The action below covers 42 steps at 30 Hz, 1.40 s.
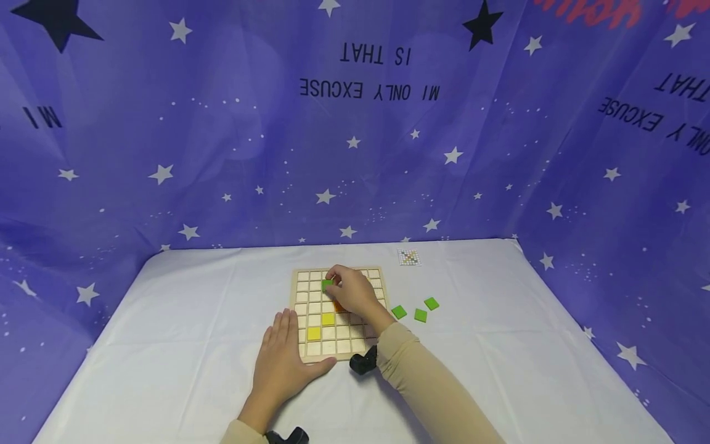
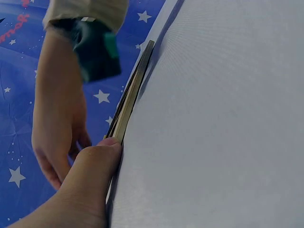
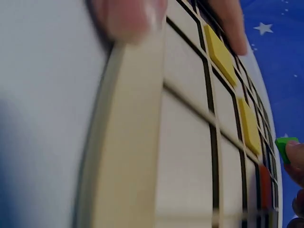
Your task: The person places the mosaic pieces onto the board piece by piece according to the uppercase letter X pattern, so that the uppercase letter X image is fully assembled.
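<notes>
A wooden grid board [image 1: 295, 287] lies on the white table. My right hand [image 1: 355, 293] reaches over its far half, pinching a green square tile [image 1: 326, 285] between thumb and fingertips. In the right wrist view that tile [image 3: 286, 148] stands tilted above the grid. Two yellow tiles [image 1: 328, 319] and an orange tile [image 1: 338, 307] sit in cells along a diagonal, the orange one partly covered by my right hand. At the near left corner, my left hand [image 1: 280, 364] rests with straight fingers along the left edge and its thumb [image 2: 99, 154] against the near edge.
Three loose green tiles [image 1: 421, 316] lie right of the board. Behind them is a small card [image 1: 409, 257] printed with a coloured grid pattern. A purple star-printed cloth [image 1: 344, 185] hangs along the table's back edge and on both sides.
</notes>
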Available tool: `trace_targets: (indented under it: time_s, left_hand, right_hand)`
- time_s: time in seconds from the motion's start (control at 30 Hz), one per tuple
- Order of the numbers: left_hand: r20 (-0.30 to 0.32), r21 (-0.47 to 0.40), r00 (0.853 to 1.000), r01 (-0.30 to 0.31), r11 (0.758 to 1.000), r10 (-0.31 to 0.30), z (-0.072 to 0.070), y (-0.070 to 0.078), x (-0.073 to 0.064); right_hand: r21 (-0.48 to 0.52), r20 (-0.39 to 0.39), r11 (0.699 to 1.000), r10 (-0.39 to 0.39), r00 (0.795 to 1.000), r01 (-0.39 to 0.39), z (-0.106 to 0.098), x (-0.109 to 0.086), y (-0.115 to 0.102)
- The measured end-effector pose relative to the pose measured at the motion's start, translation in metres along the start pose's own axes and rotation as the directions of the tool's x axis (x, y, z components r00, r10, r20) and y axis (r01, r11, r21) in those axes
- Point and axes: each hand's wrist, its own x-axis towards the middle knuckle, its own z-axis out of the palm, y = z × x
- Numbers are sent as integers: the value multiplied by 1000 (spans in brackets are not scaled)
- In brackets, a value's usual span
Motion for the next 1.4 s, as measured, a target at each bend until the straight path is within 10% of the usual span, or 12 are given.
trace_targets:
  time_s: [0.77, 1.4]
  left_hand:
    - [0, 3, 1000, 2, 1000, -2, 0, 0, 1]
    - [15, -7, 1000, 15, 1000, -15, 0, 1, -1]
  right_hand:
    - [-306, -11, 952, 15, 1000, -18, 29, 18, -22]
    - [-269, 25, 959, -86, 996, 89, -30, -30, 12]
